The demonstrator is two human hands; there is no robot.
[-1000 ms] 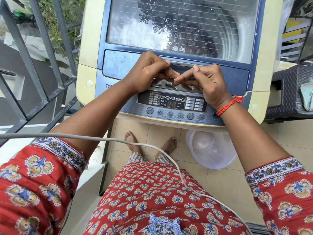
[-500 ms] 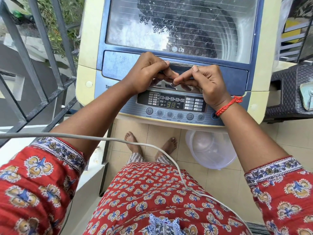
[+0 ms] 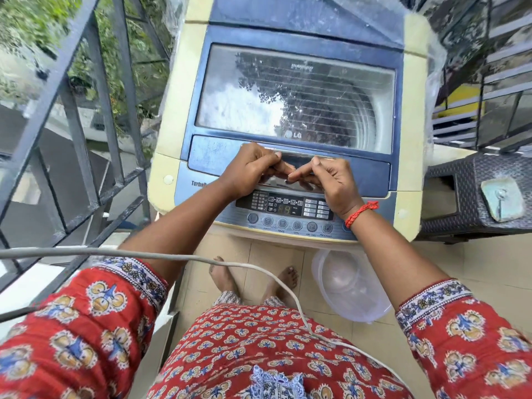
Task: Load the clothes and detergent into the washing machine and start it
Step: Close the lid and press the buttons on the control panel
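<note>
The cream and blue top-load washing machine (image 3: 184, 116) stands in front of me with its glass lid (image 3: 293, 96) down; the steel drum shows through it under sky reflections, and I cannot make out any clothes inside. My left hand (image 3: 250, 168) and my right hand (image 3: 334, 180) meet at the lid handle (image 3: 299, 161) on the lid's front edge, fingers curled into its recess and fingertips nearly touching. Just below my hands, the control panel (image 3: 285, 208) has a lit number display and a row of round buttons.
A clear plastic tub (image 3: 345, 286) sits on the tiled floor under the machine's front, right of my bare feet. A dark metal railing (image 3: 72, 116) runs along the left. A dark wicker stool (image 3: 475, 191) stands at the right. A white cable (image 3: 172, 256) crosses my lap.
The view has tilted upward, showing more of the machine's back. Both hands stay at the lid handle and the lid remains down.
</note>
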